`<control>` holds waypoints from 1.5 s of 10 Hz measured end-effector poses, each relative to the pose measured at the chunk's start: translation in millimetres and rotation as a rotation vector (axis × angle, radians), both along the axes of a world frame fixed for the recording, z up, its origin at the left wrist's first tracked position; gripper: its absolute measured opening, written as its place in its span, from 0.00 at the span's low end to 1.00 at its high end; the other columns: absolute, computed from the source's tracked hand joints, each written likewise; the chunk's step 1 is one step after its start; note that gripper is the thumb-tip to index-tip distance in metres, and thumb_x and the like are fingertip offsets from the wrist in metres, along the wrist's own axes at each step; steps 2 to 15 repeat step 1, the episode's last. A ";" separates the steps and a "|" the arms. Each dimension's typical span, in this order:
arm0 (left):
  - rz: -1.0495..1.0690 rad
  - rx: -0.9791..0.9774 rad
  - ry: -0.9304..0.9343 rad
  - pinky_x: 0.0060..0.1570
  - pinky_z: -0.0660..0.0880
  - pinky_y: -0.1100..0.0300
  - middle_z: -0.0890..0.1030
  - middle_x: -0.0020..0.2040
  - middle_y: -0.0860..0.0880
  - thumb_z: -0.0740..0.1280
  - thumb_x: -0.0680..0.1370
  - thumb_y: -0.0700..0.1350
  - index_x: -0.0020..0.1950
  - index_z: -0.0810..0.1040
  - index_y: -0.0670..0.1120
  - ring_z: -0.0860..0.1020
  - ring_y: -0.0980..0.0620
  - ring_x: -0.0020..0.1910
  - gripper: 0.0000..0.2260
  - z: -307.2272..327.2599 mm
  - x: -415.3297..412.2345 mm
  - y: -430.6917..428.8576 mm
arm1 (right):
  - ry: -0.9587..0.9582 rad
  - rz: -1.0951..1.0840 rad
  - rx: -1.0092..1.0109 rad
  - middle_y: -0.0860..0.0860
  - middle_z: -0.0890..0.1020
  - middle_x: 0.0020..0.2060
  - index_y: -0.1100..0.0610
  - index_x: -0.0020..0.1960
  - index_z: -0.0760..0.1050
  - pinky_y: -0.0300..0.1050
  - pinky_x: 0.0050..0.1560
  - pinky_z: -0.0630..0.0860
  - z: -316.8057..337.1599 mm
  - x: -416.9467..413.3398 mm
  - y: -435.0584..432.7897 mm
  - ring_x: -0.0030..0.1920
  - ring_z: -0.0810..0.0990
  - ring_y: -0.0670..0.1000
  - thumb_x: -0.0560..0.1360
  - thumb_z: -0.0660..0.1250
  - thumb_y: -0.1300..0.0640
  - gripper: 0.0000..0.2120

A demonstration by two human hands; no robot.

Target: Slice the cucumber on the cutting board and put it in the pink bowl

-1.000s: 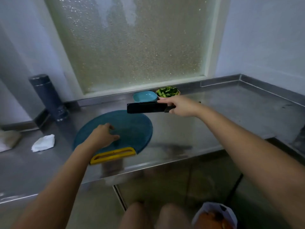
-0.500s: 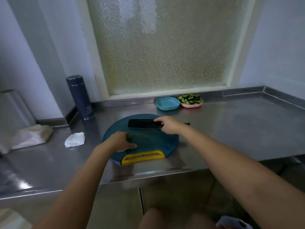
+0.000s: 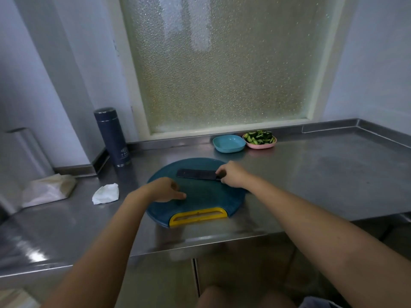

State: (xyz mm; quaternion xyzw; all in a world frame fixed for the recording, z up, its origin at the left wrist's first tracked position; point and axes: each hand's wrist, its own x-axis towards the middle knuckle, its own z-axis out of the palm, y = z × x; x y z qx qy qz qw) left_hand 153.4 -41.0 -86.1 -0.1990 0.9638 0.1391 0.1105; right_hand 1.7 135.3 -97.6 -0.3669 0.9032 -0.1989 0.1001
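The steel counter (image 3: 322,174) carries the round teal cutting board (image 3: 206,196), and both bare forearms reach over it from the near edge. The left hand (image 3: 164,189) rests knuckles-up on the board's left part with its fingers curled under, and whether they hold anything cannot be told. The right hand (image 3: 233,174) lies palm-down at the far right, fingers curled round the handle of the black cleaver (image 3: 196,174), whose blade lies flat on the board pointing left. Well apart by the back ledge, just beside a blue bowl (image 3: 229,143), the pink bowl (image 3: 260,146) holds the cucumber slices (image 3: 259,137).
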 end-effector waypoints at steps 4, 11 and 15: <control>0.005 0.010 0.133 0.53 0.70 0.57 0.79 0.56 0.47 0.67 0.75 0.56 0.58 0.78 0.46 0.75 0.50 0.50 0.18 24.7 -1.7 1.9 | 0.028 -0.017 -0.054 0.54 0.77 0.62 0.57 0.63 0.77 0.41 0.60 0.70 22.8 -2.0 -3.8 0.61 0.75 0.53 0.76 0.65 0.63 0.16; 0.005 0.010 0.133 0.53 0.70 0.57 0.79 0.56 0.47 0.67 0.75 0.56 0.58 0.78 0.46 0.75 0.50 0.50 0.18 24.7 -1.7 1.9 | 0.028 -0.017 -0.054 0.54 0.77 0.62 0.57 0.63 0.77 0.41 0.60 0.70 22.8 -2.0 -3.8 0.61 0.75 0.53 0.76 0.65 0.63 0.16; 0.005 0.010 0.133 0.53 0.70 0.57 0.79 0.56 0.47 0.67 0.75 0.56 0.58 0.78 0.46 0.75 0.50 0.50 0.18 24.7 -1.7 1.9 | 0.028 -0.017 -0.054 0.54 0.77 0.62 0.57 0.63 0.77 0.41 0.60 0.70 22.8 -2.0 -3.8 0.61 0.75 0.53 0.76 0.65 0.63 0.16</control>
